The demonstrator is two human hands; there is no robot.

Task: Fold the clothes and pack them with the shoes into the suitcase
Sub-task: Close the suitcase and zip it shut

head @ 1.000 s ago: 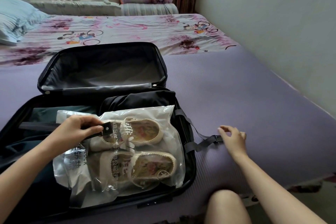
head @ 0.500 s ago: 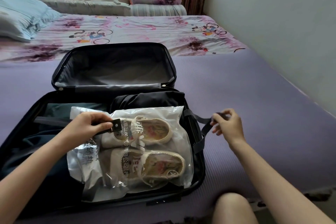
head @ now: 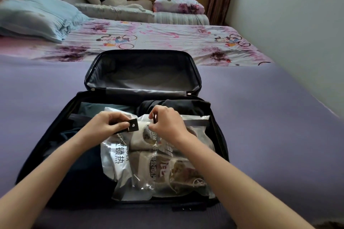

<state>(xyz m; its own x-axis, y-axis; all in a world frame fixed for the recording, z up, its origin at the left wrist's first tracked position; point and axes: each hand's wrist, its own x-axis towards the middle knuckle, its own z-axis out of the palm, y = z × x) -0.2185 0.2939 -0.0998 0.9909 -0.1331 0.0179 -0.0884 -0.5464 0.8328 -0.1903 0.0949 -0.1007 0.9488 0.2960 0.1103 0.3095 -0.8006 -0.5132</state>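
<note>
1. The left hand pinches the buckle; the right hand pinches the other strap end.
2. The shoes lie bagged in the suitcase; align the ends squarely above them, then click together.

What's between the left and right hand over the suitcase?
Head view: only a short gap, with the clear shoe bag beneath it. The left hand pinches the buckle, the right hand pinches the strap; the ends are not joined.
</note>
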